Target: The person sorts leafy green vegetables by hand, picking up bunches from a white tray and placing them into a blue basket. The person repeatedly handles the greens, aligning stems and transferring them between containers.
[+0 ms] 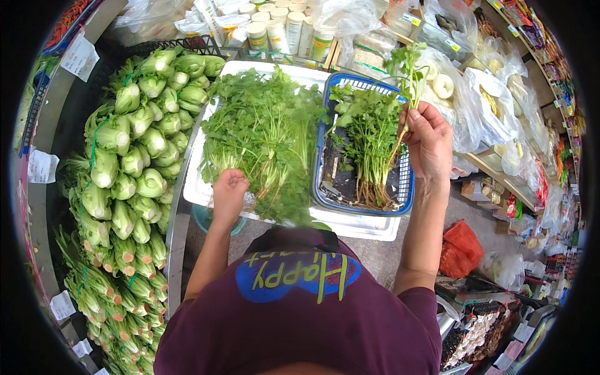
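Observation:
Raised over the right rim of a blue plastic basket (pixel 320 154), my right hand (pixel 429 140) grips a thin sprig of leafy herb (pixel 412 77), which looks like coriander. Its leaves point up and its pale root end hangs below my fingers. In the basket lies a bunch of the same rooted herb (pixel 368 154), roots towards me. My left hand (pixel 229 190), fingers curled together, is at the lower left of a large herb pile (pixel 267 112) on a white foam tray (pixel 193 187). Whether a stem is between those fingers cannot be made out.
Stacked lettuce-like stem vegetables (pixel 140 150) fill a shelf at left behind a metal edge (pixel 176 253). Behind the tray stand several white canisters (pixel 295 30). Bagged goods (pixel 440 84) line the right. A red mesh bag (pixel 461 248) is on the floor, and a teal basin (pixel 199 218) is partly under the tray.

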A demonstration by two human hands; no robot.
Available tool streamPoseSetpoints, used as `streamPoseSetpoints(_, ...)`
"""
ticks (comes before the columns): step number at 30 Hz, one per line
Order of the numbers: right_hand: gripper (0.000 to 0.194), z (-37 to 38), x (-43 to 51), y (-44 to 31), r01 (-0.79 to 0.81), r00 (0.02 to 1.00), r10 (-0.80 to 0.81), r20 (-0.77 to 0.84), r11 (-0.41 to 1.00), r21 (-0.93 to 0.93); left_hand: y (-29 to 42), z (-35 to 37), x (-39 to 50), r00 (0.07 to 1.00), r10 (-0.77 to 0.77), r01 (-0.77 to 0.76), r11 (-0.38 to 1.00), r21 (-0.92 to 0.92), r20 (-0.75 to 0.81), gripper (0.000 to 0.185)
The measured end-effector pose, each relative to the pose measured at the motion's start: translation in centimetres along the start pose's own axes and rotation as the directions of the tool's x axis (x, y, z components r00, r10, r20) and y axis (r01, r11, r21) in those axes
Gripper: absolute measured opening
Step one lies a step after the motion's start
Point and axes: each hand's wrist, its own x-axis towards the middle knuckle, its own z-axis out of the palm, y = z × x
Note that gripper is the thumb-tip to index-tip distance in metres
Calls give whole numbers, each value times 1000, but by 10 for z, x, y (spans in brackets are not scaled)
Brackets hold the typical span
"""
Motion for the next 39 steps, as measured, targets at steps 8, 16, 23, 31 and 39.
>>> streamPoseSetpoints(8,13,-16,-32,18,-246,964,189,186,901,358,39,32,-21,964,192,-194,981,-7,184,17)
streamPoseSetpoints(16,16,23,-85,39,-313,876,370,309,924,-219,59,106,-22,580,-6,742,416,-526,814,58)
streamPoseSetpoints(23,17,35,-101,45,303,748,339,570,590,-749,59,89,2,724,49,672,176,-719,688,54)
streamPoseSetpoints(31,14,24,-103,53,251,779,386,494,530,-810,47,62,10,854,153,429,331,-840,497,60)
streamPoseSetpoints(39,14,21,-99,56,282,824,316,469,490,-825,50,47,6,884,257,288,361,-887,391,68)
